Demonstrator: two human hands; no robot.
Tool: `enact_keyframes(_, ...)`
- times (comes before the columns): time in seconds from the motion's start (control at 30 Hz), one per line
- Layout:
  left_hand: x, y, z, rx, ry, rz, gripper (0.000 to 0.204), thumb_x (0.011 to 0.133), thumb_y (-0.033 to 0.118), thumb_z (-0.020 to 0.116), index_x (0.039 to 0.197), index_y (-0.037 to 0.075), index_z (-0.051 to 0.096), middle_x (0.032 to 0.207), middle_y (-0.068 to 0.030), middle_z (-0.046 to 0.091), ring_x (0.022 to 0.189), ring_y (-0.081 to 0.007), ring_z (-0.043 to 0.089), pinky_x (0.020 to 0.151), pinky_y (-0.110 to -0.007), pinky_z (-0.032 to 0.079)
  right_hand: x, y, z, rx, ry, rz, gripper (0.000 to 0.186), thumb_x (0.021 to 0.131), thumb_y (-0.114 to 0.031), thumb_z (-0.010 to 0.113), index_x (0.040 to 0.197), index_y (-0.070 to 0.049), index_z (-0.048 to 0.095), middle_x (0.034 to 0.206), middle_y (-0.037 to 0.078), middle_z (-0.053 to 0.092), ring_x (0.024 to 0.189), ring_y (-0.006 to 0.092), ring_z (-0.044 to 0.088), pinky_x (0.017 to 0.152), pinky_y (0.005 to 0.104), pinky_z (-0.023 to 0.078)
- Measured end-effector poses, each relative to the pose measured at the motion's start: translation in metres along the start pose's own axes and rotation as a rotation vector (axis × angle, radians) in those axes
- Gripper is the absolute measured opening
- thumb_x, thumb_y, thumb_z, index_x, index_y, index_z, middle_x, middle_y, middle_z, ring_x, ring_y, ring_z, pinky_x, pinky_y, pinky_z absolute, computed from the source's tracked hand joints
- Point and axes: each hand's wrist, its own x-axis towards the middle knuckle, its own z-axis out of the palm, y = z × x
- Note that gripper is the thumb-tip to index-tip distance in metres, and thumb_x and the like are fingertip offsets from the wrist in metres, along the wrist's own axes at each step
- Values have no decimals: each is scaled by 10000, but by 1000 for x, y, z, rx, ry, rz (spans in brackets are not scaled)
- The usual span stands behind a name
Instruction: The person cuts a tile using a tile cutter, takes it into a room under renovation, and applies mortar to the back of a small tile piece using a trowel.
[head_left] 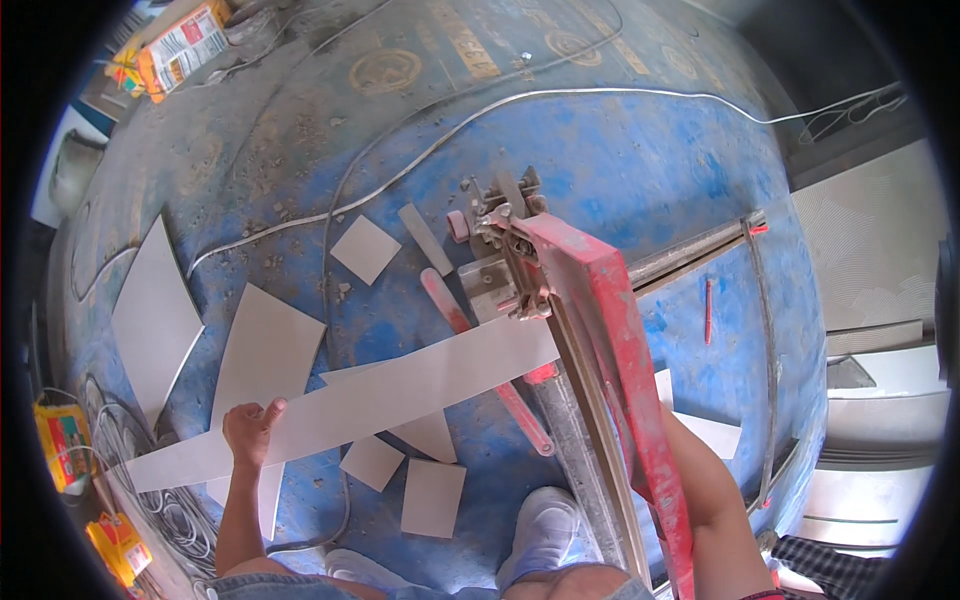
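A long white tile strip [400, 396] slants across the middle, its right end under the head of a red manual tile cutter [612, 300]. My left hand [252, 432] grips the strip near its left end, thumb lying on top. Toward the lower right, my right arm [705, 480] passes behind the cutter's red lever, which hides the fingers of my right hand. The cutter's metal rail [580, 460] runs down toward my right shoe [545, 525]. Cut tile pieces [433, 498] lie beneath and around the strip.
Larger tile offcuts [158, 315] lie at left beside coiled cable [180, 520]. A white cable [450, 140] crosses the dusty blue floor sheet. A red pen-like stick [709, 312] rests near a metal frame bar [768, 370]. Stacked tiles [870, 430] stand at far right.
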Motion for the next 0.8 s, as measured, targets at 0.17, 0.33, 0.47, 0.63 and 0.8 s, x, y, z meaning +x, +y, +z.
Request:
enact_keyframes(0.17, 1, 0, 8, 4, 36, 8, 677, 734, 549, 743, 466, 29, 403, 439, -114, 400, 419, -213, 368, 469, -428, 324, -9, -30, -27, 1, 41, 21, 577, 948, -564, 431, 977, -36, 661, 822, 69, 667, 703, 149, 609, 644, 308, 475)
enact_keyframes(0.33, -9, -13, 8, 43, 89, -5, 742, 708, 690, 672, 436, 45, 426, 427, -114, 447, 415, -270, 458, 500, -442, 394, -82, -96, -89, 257, -77, 277, 579, 956, -563, 415, 992, -39, 660, 844, 66, 670, 713, 149, 614, 651, 304, 478)
enact_keyframes(0.47, -4, 13, -3, -58, 99, -11, 714, 704, 648, 708, 430, 50, 433, 414, -110, 423, 411, -263, 435, 510, -459, 365, -213, -122, -133, 534, -400, 486, 502, 975, -485, 430, 1193, -41, 513, 1031, 98, 613, 877, 200, 632, 786, 361, 517)
enact_keyframes(0.63, -13, -3, 6, -10, 194, 42, 719, 691, 693, 687, 416, 81, 427, 398, -65, 421, 400, -226, 430, 495, -442, 370, -260, -156, -123, -494, -138, 159, 455, 906, -383, 605, 1187, -55, 464, 900, 93, 615, 727, 212, 628, 654, 322, 513)
enact_keyframes(0.8, -9, 1, 5, -31, 68, -63, 721, 675, 777, 604, 418, 138, 391, 408, -10, 411, 436, -141, 420, 589, -384, 395, -294, -170, -116, -1, 10, 636, 308, 937, -283, 510, 1035, -22, 641, 905, 96, 614, 787, 172, 555, 714, 343, 464)
